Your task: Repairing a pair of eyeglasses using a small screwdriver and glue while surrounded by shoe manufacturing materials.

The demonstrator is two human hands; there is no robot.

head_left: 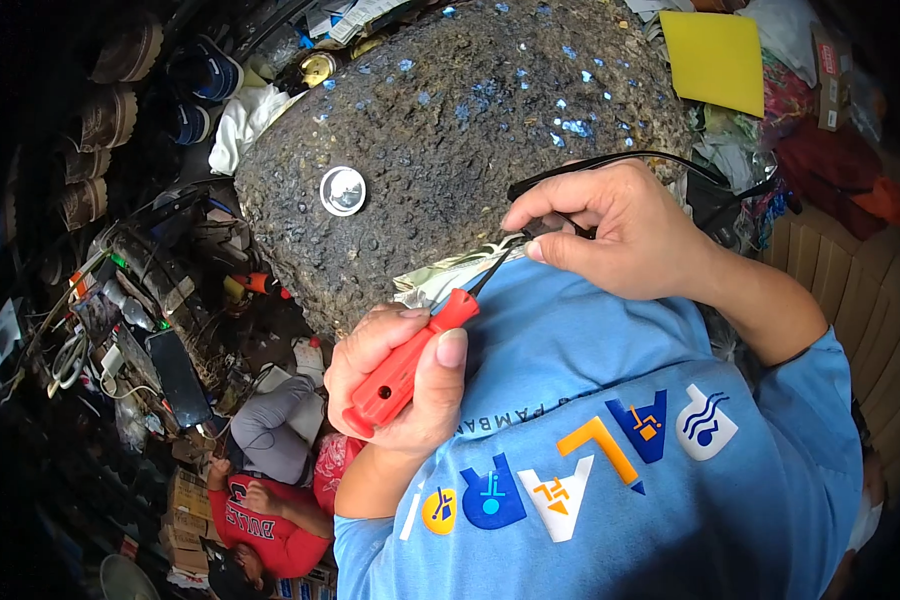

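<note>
My left hand (410,375) is wrapped round a red-handled awl (398,378). Its thin dark shaft points up and right, toward my other hand, and its tip is hard to make out there. With thumb and forefinger, my right hand (620,235) pinches a thin black strap-like piece (610,160), whose kind I cannot tell. One length of that piece arches over the back of the hand to the right. A pale, crumpled, patterned cloth or paper (455,270) lies below the awl's shaft, at the edge of a rough dark stump-like block (410,150).
A round white-rimmed disc (343,191) and blue flecks lie on the block. A yellow sheet (713,63) sits at its far right. Shoes (100,115) line the left, above a cluttered heap with a dark phone (178,377). A person in red (280,525) sits lower left.
</note>
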